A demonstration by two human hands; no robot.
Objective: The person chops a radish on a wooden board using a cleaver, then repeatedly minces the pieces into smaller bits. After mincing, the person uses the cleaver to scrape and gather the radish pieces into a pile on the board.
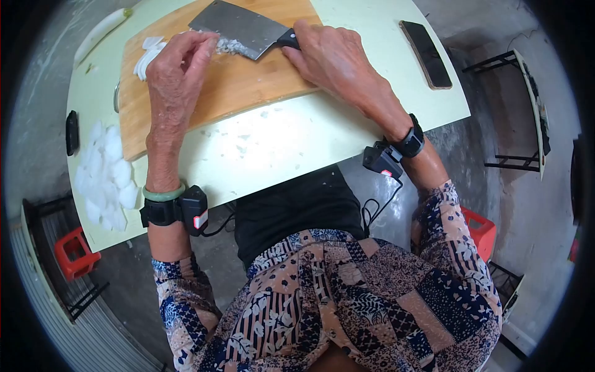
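Two hands meet at the top of the frame. The right hand [331, 56] has its fingers [305, 32] closed round the cleaver [238, 26] handle, blade flat on the board [229, 93]. The left hand [180, 65] curls its fingers [201, 48] narrowly over minced bits [232, 44] at the blade's edge; whether they pinch any is hidden. Slices [147, 57] lie just left. Chunks [105, 177] sit on the surface [310, 130] at left, a phone [426, 54] at upper right.
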